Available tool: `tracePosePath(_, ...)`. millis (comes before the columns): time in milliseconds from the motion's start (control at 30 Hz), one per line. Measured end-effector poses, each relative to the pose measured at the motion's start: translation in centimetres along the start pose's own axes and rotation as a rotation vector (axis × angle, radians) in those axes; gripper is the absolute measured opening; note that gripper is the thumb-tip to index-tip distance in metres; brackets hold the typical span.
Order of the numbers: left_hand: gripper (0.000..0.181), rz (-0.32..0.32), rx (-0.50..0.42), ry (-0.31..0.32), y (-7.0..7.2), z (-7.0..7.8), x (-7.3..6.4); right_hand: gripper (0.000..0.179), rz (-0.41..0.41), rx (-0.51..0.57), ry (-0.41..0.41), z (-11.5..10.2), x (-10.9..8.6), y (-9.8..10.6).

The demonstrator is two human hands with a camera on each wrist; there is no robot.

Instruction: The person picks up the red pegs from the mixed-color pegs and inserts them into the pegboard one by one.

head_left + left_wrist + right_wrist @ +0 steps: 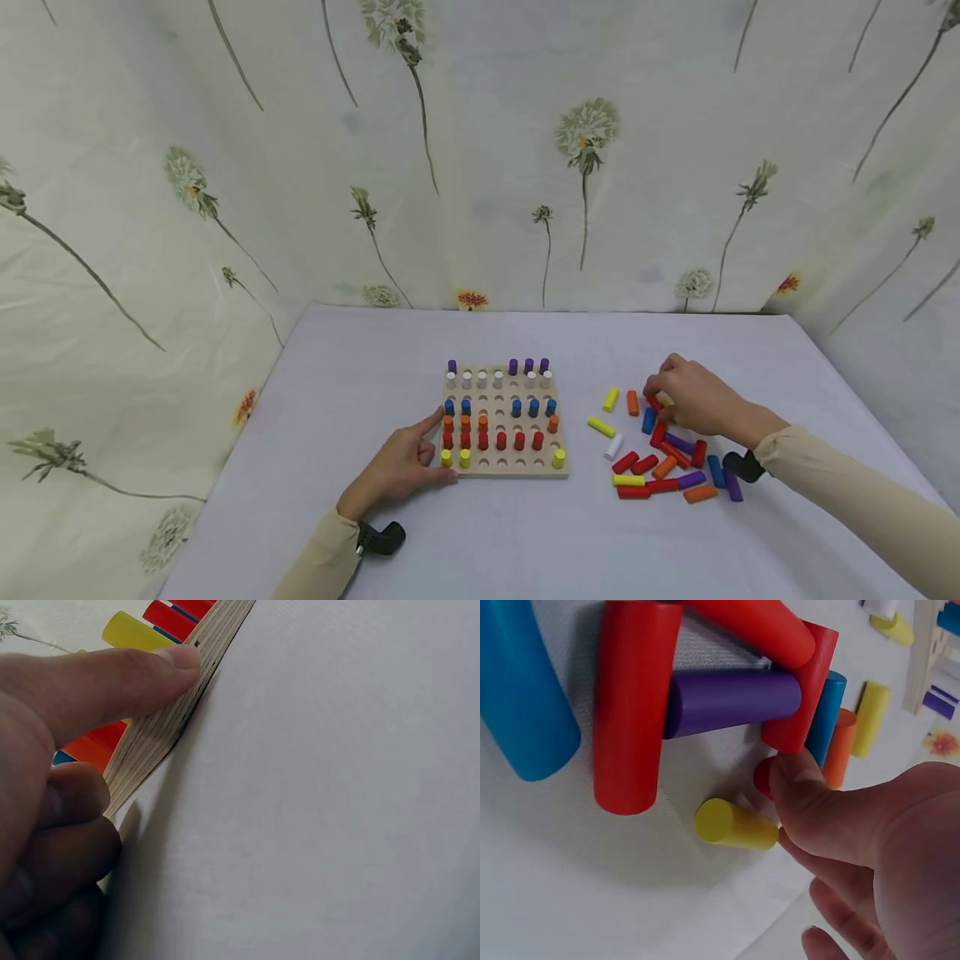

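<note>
A wooden pegboard lies on the table, with rows of purple, white, blue, orange, red and yellow pegs upright in its holes. My left hand holds the board's near left corner: the thumb touches its front edge and the index finger its left side. The other fingers are curled. Over the loose pegs to the right, my right hand pinches a red peg between thumb and index finger, which mostly cover it. Close to those fingertips lie a yellow peg and a blue peg.
Loose pegs lie scattered right of the board, among them a white peg, an orange peg and a purple peg. The white table meets a flowered cloth at the back.
</note>
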State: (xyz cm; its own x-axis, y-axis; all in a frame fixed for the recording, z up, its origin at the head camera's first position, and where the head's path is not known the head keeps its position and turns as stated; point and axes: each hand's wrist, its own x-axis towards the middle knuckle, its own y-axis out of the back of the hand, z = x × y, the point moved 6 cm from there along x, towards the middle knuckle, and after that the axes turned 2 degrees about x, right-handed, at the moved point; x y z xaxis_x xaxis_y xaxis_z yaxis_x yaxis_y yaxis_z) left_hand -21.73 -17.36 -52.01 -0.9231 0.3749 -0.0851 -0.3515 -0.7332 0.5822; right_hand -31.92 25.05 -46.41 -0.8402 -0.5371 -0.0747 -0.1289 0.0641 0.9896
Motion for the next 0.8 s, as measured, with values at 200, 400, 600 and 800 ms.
tracePosePath(200, 0.103, 0.0, 0.009, 0.007, 0.1, 0.1, -0.1, 0.03, 0.032, -0.016, -0.055, -0.3, 0.0, 0.3)
tracePosePath(400, 0.103, 0.0, 0.006, 0.0, 0.1, 0.1, -0.2, 0.022, 0.089, -0.013, -0.05, -0.5, -0.2, 1.0)
tracePosePath(600, 0.103, -0.001, 0.015, -0.002, -0.1, -0.1, -0.1, 0.017, 0.154, -0.028, -0.032, -0.5, -0.9, 2.0)
tracePosePath(800, 0.102, 0.007, 0.017, 0.001, 0.0, -0.2, -0.1, 0.014, 0.194, -0.064, -0.003, -0.9, -1.3, 3.1)
